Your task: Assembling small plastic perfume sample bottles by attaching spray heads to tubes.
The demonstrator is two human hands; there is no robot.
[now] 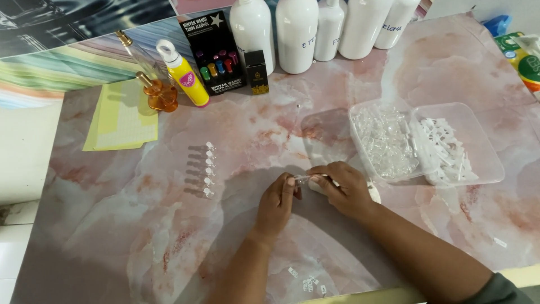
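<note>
Both my hands meet over the middle of the pink marbled table (236, 135). My left hand (277, 204) pinches one end of a small clear vial (304, 178), and my right hand (344, 187) grips its other end. The vial lies level between the fingertips. To the left, several finished small clear vials (208, 169) with white caps lie in a neat column. A clear plastic tray (494, 163) to the right of my right hand holds a heap of clear vials (384, 141) and a heap of white caps (447, 149).
Several white bottles (296, 34) line the far edge. A black box (212, 52), a small black carton (256, 72), a yellow bottle (185, 76), an amber glass bottle (154, 84) and a yellow sheet (122, 118) stand at the back left. Small white scraps (308, 281) lie near me.
</note>
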